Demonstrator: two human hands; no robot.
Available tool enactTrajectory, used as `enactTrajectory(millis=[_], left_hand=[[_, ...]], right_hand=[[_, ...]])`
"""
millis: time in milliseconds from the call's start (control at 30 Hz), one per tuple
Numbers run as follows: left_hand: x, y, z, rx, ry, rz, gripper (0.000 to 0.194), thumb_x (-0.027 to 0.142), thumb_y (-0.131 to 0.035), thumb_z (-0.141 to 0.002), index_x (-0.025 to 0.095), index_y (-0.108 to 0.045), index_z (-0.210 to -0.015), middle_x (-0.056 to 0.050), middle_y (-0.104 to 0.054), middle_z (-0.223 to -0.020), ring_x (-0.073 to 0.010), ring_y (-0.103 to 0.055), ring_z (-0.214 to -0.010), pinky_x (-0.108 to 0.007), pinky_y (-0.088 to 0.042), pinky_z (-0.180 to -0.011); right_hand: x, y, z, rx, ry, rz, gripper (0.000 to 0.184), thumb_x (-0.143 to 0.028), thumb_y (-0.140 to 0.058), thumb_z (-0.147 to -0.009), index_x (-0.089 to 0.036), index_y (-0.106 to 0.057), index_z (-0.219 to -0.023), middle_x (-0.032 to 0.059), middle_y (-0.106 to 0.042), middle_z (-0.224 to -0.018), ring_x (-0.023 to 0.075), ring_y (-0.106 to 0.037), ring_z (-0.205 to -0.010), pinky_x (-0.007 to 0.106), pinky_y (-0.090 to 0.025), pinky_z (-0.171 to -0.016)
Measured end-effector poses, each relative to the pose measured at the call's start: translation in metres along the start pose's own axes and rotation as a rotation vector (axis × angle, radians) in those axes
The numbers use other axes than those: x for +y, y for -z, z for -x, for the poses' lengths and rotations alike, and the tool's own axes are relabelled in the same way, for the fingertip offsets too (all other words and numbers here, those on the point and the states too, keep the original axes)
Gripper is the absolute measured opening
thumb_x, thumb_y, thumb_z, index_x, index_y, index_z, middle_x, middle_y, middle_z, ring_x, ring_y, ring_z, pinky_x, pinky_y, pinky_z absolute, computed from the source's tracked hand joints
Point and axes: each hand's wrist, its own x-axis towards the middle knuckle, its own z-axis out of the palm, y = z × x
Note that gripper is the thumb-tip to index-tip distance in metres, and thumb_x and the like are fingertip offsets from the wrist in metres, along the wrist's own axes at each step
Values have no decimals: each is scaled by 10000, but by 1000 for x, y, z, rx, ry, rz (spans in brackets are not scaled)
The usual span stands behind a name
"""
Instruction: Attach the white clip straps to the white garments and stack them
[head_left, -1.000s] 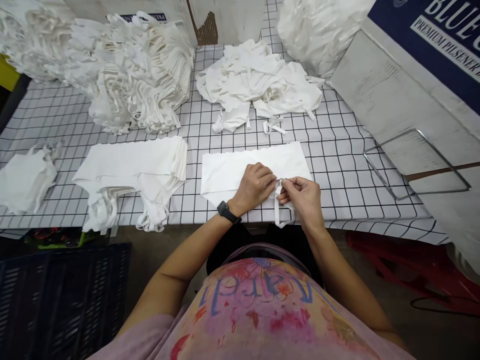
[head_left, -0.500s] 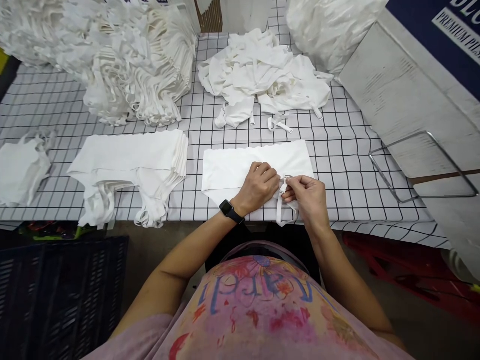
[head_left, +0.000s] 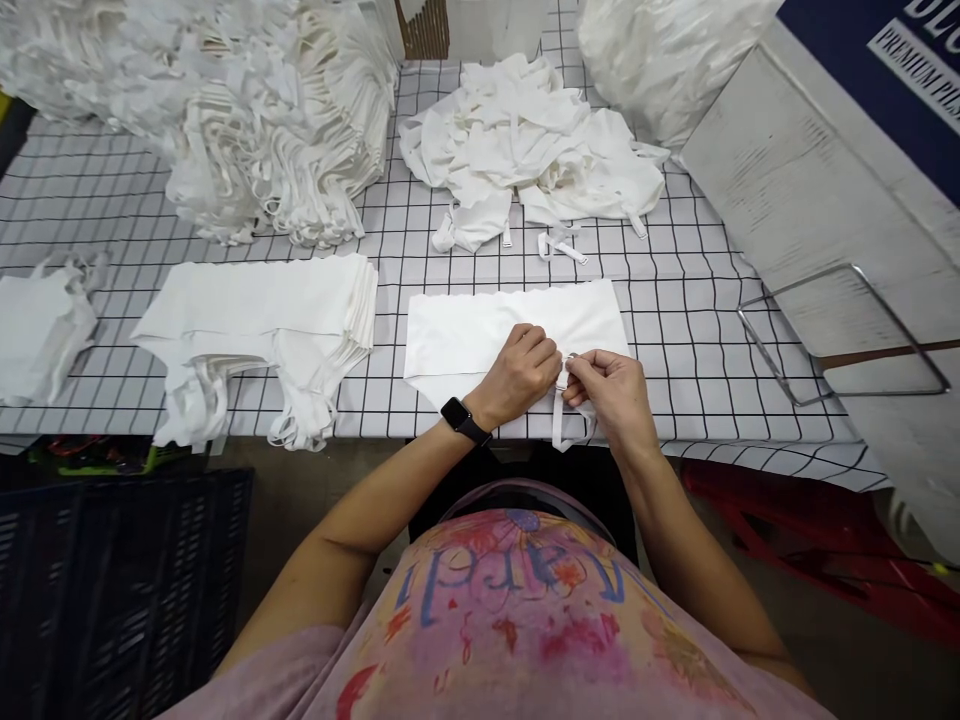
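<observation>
A white garment with thin straps lies folded flat in front of me at the table's edge. My left hand is closed over its lower part, knuckles up, with the fingertips hidden at the white strap. From the other side my right hand pinches this strap between thumb and forefinger, near a small ring or slider. The strap's lower part hangs in a loop below the fingers, towards the table's front edge. Both hands almost meet there.
Left of me lie a neat stack of white garments and another small pile. Behind are a large heap and loose garments. A carton and a wire frame stand on the right of the checked tablecloth.
My right fingers have shifted slightly left and closer to my left hand, and the small ring or slider shows less between them. My left hand keeps its place.
</observation>
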Motion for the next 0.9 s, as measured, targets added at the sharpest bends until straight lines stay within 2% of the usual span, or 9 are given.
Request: enactTrajectory(millis=[200, 400, 533, 633, 700, 767, 833, 900], left_hand=[[1, 1, -1, -43, -28, 24, 344, 81, -442, -1027, 177, -542, -712, -39, -595, -741, -178, -522, -780, -352, -480, -822], [1, -3, 0, -8, -27, 2, 329, 57, -446, -998, 176, -535, -704, -50, -586, -738, -193, -516, -785, -348, -470, -798], [0, -3, 0, -96, -3, 19, 327, 76, -434, -1015, 180, -532, -721, -54, -597, -777, -198, -529, -808, -360, -450, -797], [0, -2, -1, -132, 24, 14, 311, 87, -437, -1024, 173, -554, -748, -61, -613, -811, -202, -538, -833, -365, -434, -805], [1, -2, -4, -147, 44, 10, 303, 79, -432, -1021, 164, -581, -771, -68, -631, -832, -208, -551, -862, -378, -433, -834], [2, 1, -6, -180, 73, 29, 284, 93, -445, -1018, 155, -617, -801, -83, -658, -871, -222, -568, -896, -396, -442, -855], [2, 7, -5, -224, 110, 95, 217, 138, -496, -1009, 145, -661, -869, -102, -686, -946, -237, -585, -931, -402, -466, -847], [2, 17, 1, -245, 133, 229, 136, 186, -562, -993, 146, -692, -1002, -111, -706, -1051, -241, -604, -983, -399, -500, -858]], right_hand=[[-1, 10, -11, -145, -90, 24, 240, -281, -778, -687, -153, -619, -559, -10, -570, -455, 57, -477, -371, 147, -362, -356], [-2, 17, -14, -287, -140, 27, 336, -351, -825, -658, -171, -571, -532, -34, -508, -425, 40, -386, -348, 165, -285, -336], [-1, 15, -7, -240, -85, 90, 318, -377, -787, -705, -171, -583, -573, -22, -527, -434, 58, -424, -366, 173, -316, -364], [2, 14, 3, -166, -29, 120, 324, -449, -752, -763, -163, -622, -683, 8, -605, -513, 72, -461, -385, 185, -321, -379], [5, 18, 10, -164, -42, 64, 368, -513, -757, -763, -173, -616, -772, 4, -636, -582, 66, -436, -377, 194, -283, -373], [8, 25, 20, -193, -61, 19, 417, -547, -778, -753, -197, -600, -894, -39, -612, -587, 57, -379, -369, 196, -252, -386], [9, 36, 31, -211, -22, 110, 439, -555, -775, -779, -216, -600, -995, -59, -599, -578, 73, -387, -398, 205, -289, -427], [11, 48, 45, -171, 89, 347, 390, -553, -736, -834, -211, -644, -995, -15, -661, -639, 119, -519, -496, 236, -391, -514]])
